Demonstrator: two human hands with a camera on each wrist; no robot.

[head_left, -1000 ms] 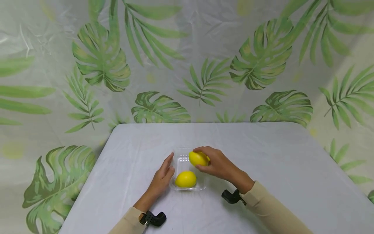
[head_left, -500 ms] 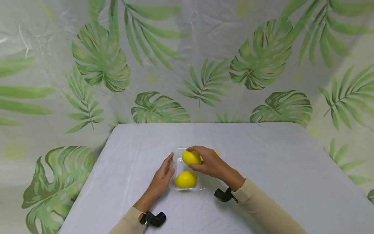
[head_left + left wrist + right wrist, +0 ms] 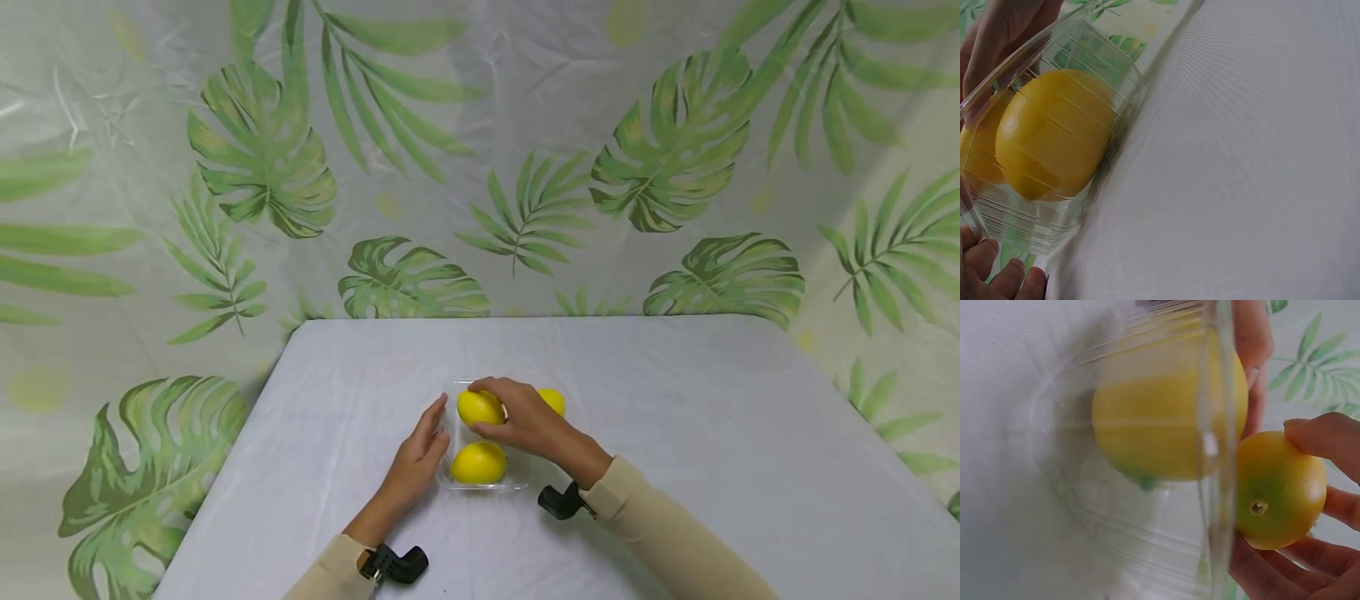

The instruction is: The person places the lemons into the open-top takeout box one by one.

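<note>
A clear plastic container (image 3: 491, 487) stands on the table in the head view, with one yellow lemon (image 3: 478, 463) in its near end. My right hand (image 3: 534, 423) grips a second lemon (image 3: 478, 407) between thumb and fingers, over the container's far end. In the right wrist view this gripped lemon (image 3: 1279, 494) appears just past the container's rim. My left hand (image 3: 414, 462) rests along the left side of the container, its fingers extended; its fingertips (image 3: 1029, 284) show at the wall in the left wrist view.
A third lemon (image 3: 552, 400) lies to the right of the container, partly hidden by my right hand. The table (image 3: 675, 400) has a white cloth. Behind it hangs a leaf-patterned sheet (image 3: 525, 125).
My right hand has moved left with its lemon, further over the container's far end. More of the third lemon shows behind it. The left hand stays in place.
</note>
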